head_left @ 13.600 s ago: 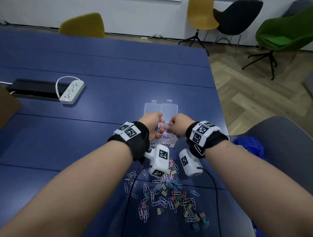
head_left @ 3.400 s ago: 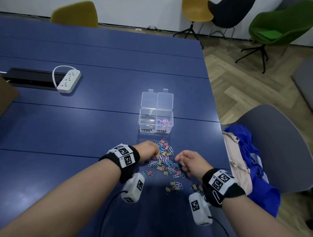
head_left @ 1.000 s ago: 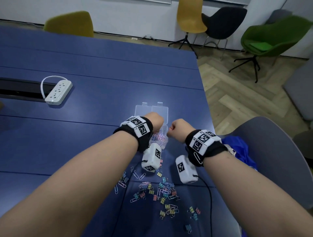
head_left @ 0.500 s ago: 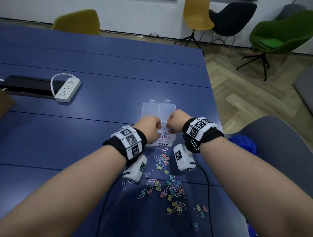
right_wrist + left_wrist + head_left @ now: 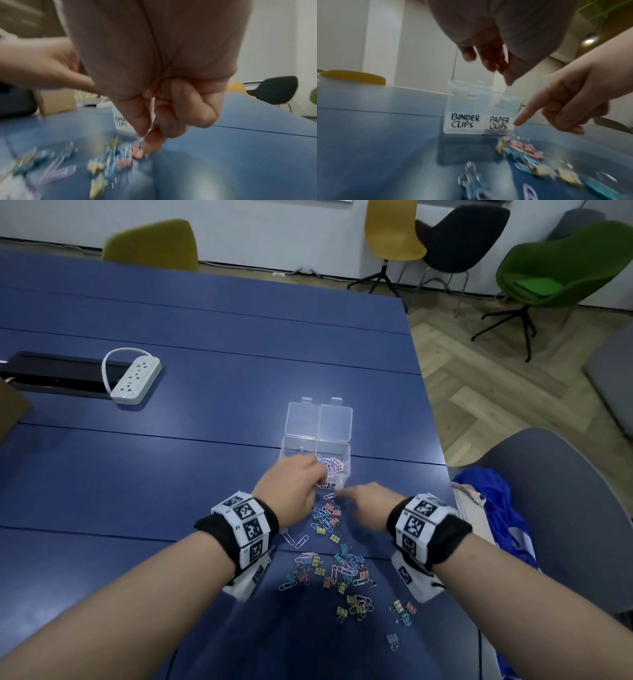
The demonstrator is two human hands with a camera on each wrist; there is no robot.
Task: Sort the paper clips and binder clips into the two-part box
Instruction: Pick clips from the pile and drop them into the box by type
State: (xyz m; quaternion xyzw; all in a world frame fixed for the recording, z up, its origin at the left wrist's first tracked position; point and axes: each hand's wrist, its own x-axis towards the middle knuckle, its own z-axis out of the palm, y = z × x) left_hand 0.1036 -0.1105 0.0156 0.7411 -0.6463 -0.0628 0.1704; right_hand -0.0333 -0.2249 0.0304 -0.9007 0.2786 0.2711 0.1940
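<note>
The clear two-part box (image 5: 315, 440) stands open on the blue table, labelled BINDER CLIPS on the left and PAPER CLIPS on the right (image 5: 462, 108). Pastel paper clips (image 5: 334, 465) lie in the right compartment. A loose pile of coloured paper clips and binder clips (image 5: 329, 563) is spread in front of the box. My left hand (image 5: 291, 484) hovers just before the box, its fingers (image 5: 488, 56) hanging loose and empty. My right hand (image 5: 363, 503) reaches into the pile's far edge. Its thumb and forefinger tips (image 5: 144, 136) sit close together over a blurred clip; a grip is not clear.
A white power strip (image 5: 137, 380) and a black cable tray (image 5: 51, 374) lie far left. The table's right edge runs close beside the box. Past it are a grey chair (image 5: 548, 491) and a blue bag (image 5: 493, 508).
Both hands have drawn back from above the box and come down toward the pile of clips. The left hand's fingers have relaxed open.
</note>
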